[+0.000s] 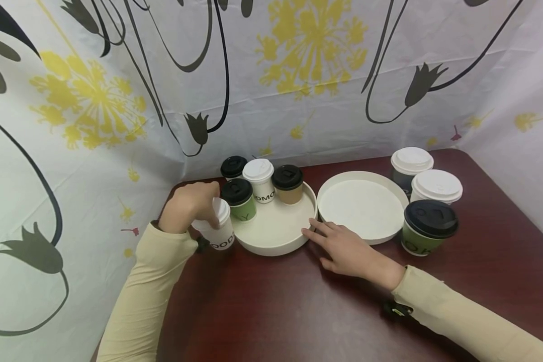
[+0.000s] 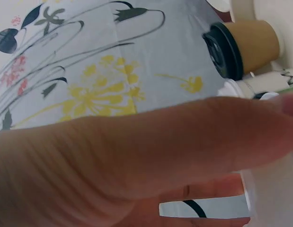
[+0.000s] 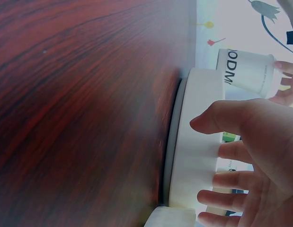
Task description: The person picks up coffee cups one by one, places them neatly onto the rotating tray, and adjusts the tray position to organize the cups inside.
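My left hand [image 1: 191, 205] holds a white lidded paper coffee cup [image 1: 220, 229] by its upper part, beside the left edge of the left round tray [image 1: 271, 246]. In the right wrist view this coffee cup [image 3: 248, 71] appears raised, its base near rim height. My right hand [image 1: 350, 249] has its fingers spread, with fingertips at the tray's right rim. A green cup with a black lid [image 1: 240, 198], a white cup [image 1: 260, 178] and a brown cup with a black lid [image 1: 288, 183] stand on that tray. Another black-lidded cup [image 1: 233, 167] is partly hidden behind them.
A second round cream tray [image 1: 362, 201] sits to the right, close against the first. Beyond its right side stand two white-lidded cups [image 1: 412, 160] [image 1: 436, 185] and a large green cup with a black lid [image 1: 427, 229]. A patterned curtain [image 1: 298, 115] borders the brown table [image 1: 271, 311].
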`<control>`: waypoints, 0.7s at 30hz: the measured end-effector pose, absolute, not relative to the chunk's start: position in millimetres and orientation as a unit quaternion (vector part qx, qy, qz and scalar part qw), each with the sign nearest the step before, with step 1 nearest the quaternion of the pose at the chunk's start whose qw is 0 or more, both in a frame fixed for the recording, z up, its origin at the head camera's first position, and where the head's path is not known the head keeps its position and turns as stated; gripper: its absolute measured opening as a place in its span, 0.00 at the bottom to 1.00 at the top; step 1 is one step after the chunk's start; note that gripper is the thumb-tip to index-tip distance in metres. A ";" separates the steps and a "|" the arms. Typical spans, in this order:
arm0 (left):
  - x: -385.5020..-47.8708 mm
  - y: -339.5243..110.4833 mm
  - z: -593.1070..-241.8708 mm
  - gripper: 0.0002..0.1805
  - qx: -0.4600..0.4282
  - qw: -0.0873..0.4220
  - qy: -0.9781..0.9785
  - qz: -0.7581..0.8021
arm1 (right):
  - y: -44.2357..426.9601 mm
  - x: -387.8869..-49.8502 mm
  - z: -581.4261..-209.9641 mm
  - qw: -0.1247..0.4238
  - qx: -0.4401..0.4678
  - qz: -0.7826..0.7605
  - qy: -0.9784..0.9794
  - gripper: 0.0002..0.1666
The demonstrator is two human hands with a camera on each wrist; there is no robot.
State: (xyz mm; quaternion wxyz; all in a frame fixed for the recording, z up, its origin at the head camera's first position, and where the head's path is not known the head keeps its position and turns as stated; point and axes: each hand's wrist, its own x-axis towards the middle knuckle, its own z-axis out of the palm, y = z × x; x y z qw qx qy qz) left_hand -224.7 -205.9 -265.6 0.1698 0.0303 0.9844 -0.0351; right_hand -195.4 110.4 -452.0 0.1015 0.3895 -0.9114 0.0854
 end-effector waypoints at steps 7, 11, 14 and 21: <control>-214.6 -195.1 -257.7 0.39 0.057 0.151 0.986 -0.052 | 110.3 -195.6 -452.2 0.096 0.388 0.081 -0.913 0.44; -209.4 -190.8 -255.2 0.38 0.078 0.132 0.987 -0.048 | 110.7 -195.5 -452.0 0.096 0.387 0.083 -0.913 0.44; -207.3 -188.0 -254.7 0.39 0.095 0.124 0.987 -0.040 | 110.8 -195.4 -452.4 0.097 0.387 0.085 -0.913 0.44; -208.1 -184.7 -255.6 0.40 0.138 0.113 0.984 -0.021 | 110.5 -193.7 -450.7 0.098 0.387 0.087 -0.913 0.44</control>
